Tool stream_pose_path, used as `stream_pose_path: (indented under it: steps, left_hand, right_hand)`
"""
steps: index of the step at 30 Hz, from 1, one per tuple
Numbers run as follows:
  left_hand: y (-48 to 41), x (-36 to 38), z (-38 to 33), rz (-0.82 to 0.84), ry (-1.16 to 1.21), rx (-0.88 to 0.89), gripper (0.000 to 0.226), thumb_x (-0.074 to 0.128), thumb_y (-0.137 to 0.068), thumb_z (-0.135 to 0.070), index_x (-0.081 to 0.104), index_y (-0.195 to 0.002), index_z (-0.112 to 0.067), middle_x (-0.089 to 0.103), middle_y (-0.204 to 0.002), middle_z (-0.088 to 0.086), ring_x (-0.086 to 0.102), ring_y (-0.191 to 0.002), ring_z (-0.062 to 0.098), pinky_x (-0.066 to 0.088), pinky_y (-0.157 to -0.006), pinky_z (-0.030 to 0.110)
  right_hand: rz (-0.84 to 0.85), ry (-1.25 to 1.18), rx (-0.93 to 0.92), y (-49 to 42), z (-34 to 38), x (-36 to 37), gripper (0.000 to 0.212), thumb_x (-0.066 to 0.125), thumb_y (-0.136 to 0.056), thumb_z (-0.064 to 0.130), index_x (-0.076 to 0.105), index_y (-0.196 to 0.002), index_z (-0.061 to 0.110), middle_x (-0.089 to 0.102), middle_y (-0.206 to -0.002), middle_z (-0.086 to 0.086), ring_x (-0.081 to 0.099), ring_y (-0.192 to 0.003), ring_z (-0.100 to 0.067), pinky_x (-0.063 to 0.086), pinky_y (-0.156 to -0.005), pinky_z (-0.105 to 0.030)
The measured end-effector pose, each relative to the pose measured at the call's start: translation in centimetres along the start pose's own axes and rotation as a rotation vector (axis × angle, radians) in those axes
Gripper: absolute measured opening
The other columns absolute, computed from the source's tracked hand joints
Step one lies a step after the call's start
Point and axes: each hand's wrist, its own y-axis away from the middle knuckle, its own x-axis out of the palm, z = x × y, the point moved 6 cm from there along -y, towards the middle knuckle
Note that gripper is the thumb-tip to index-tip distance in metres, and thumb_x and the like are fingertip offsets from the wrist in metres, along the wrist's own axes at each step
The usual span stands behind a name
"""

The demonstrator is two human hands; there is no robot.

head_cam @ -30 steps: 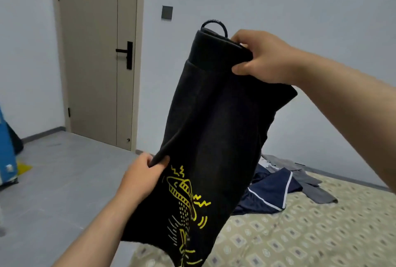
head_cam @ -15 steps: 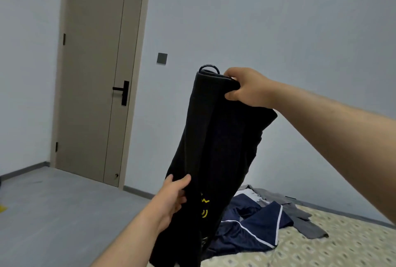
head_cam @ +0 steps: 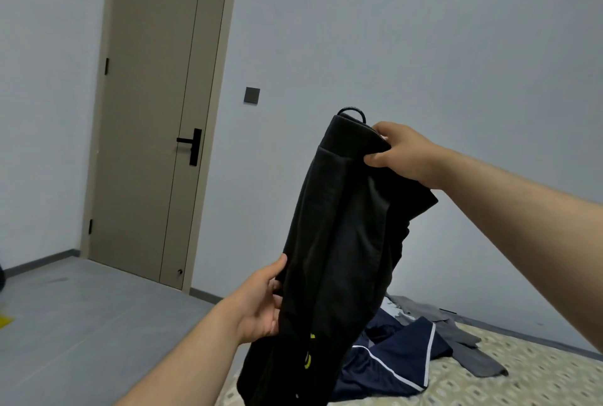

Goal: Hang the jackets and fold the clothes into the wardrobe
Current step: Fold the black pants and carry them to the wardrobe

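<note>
Black drawstring pants (head_cam: 342, 242) now hang doubled lengthwise, so folding proceeds. The right hand (head_cam: 404, 154) clamps the waistband (head_cam: 352, 138) at 1 o'clock; the left hand (head_cam: 261, 304) grips the edge at 8 o'clock.

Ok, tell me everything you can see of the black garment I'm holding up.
The black garment hangs lengthwise in the air, soft, creased dark fabric with a band at the top, a cord loop above it and yellow print low down. The right hand grips the band; the left hand pinches its left edge.
</note>
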Motion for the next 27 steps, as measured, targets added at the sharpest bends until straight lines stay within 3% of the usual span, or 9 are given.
stream_pose_path:
  steps: [4, 7, 10, 12, 15, 17, 22, 25, 27]
  left_hand:
    - [0.9, 0.1, 0.6, 0.051, 0.007, -0.131, 0.069, 0.079, -0.076, -0.050, 0.067, -0.122, -0.001, 0.066, -0.124, 0.018, 0.067, -0.103, 0.034, 0.054, -0.093, 0.044]
    - [1.2, -0.8, 1.4, 0.073, -0.056, -0.233, 0.088, 0.091, -0.059, -0.048, 0.062, -0.127, -0.001, 0.060, -0.134, 0.016, 0.058, -0.119, 0.033, 0.044, -0.107, 0.044]
    - [1.8, -1.5, 1.7, 0.075, -0.106, -0.252, 0.071, 0.088, -0.065, -0.040, 0.068, -0.119, 0.001, 0.066, -0.124, 0.017, 0.065, -0.108, 0.032, 0.051, -0.099, 0.041]
    - [1.8, -1.9, 2.4, 0.121, -0.228, -0.295, 0.062, 0.077, -0.072, -0.053, 0.073, -0.110, -0.004, 0.070, -0.109, 0.010, 0.068, -0.093, 0.025, 0.054, -0.082, 0.033]
    - [2.3, -2.0, 3.6, 0.235, -0.521, -0.332, 0.078, 0.039, -0.074, -0.089, 0.070, -0.095, -0.020, 0.053, -0.076, -0.001, 0.044, -0.060, 0.012, 0.033, -0.056, 0.023]
    - [2.5, -2.0, 4.1, 0.276, -0.583, -0.282, 0.069, 0.034, -0.078, -0.086, 0.064, -0.081, -0.024, 0.046, -0.064, -0.001, 0.029, -0.053, 0.012, 0.021, -0.051, 0.024]
    - [2.9, -1.7, 3.1, 0.287, -0.523, -0.041, 0.028, 0.063, -0.090, -0.035, 0.065, -0.105, -0.012, 0.059, -0.076, 0.005, 0.044, -0.059, 0.010, 0.035, -0.057, 0.019]
    - [2.1, -1.2, 2.7, 0.113, -0.618, 0.060, 0.021, 0.064, -0.091, -0.025, 0.067, -0.111, -0.017, 0.065, -0.098, 0.002, 0.058, -0.080, 0.011, 0.056, -0.077, 0.026]
    - [1.5, -0.5, 2.3, -0.034, -0.711, 0.173, 0.013, 0.069, -0.089, -0.025, 0.069, -0.100, -0.019, 0.067, -0.102, -0.001, 0.063, -0.093, 0.012, 0.057, -0.090, 0.033]
  right_hand:
    - [0.012, -0.001, 0.001, -0.3, -0.9, 0.2, 0.021, 0.067, -0.090, 0.012, 0.061, -0.107, 0.023, 0.069, -0.099, -0.005, 0.068, -0.089, -0.022, 0.055, -0.073, -0.031]
    - [0.027, 0.006, 0.007, -0.5, -1.6, 0.3, 0.022, 0.067, -0.090, 0.013, 0.062, -0.108, 0.024, 0.069, -0.102, -0.005, 0.069, -0.092, -0.024, 0.058, -0.081, -0.037]
    - [0.029, 0.003, 0.022, -0.7, -2.4, 0.3, 0.024, 0.068, -0.089, 0.013, 0.062, -0.109, 0.024, 0.069, -0.104, -0.006, 0.069, -0.093, -0.024, 0.058, -0.084, -0.040]
    - [0.023, 0.005, 0.023, -0.8, -2.7, 0.3, 0.024, 0.068, -0.089, 0.013, 0.062, -0.110, 0.024, 0.069, -0.103, -0.005, 0.069, -0.093, -0.024, 0.058, -0.083, -0.038]
    - [0.010, 0.022, 0.032, -0.9, -3.2, 0.5, 0.023, 0.068, -0.089, 0.013, 0.062, -0.109, 0.024, 0.069, -0.103, -0.005, 0.068, -0.093, -0.023, 0.057, -0.081, -0.036]
    - [-0.006, 0.037, 0.043, -0.9, -3.5, 0.6, 0.023, 0.067, -0.089, 0.014, 0.062, -0.110, 0.022, 0.068, -0.103, -0.006, 0.067, -0.093, -0.023, 0.056, -0.081, -0.035]
    - [-0.042, 0.024, 0.080, -0.8, -4.5, 0.3, 0.023, 0.067, -0.090, 0.012, 0.061, -0.111, 0.021, 0.067, -0.100, -0.005, 0.066, -0.090, -0.022, 0.052, -0.072, -0.030]
    - [-0.055, 0.003, 0.102, -0.8, -5.1, 0.3, 0.024, 0.067, -0.090, 0.012, 0.061, -0.111, 0.022, 0.068, -0.102, -0.006, 0.067, -0.092, -0.024, 0.055, -0.079, -0.035]
    - [-0.057, -0.005, 0.106, -0.7, -5.1, 0.4, 0.024, 0.067, -0.090, 0.012, 0.061, -0.110, 0.022, 0.068, -0.101, -0.006, 0.067, -0.090, -0.023, 0.054, -0.075, -0.033]
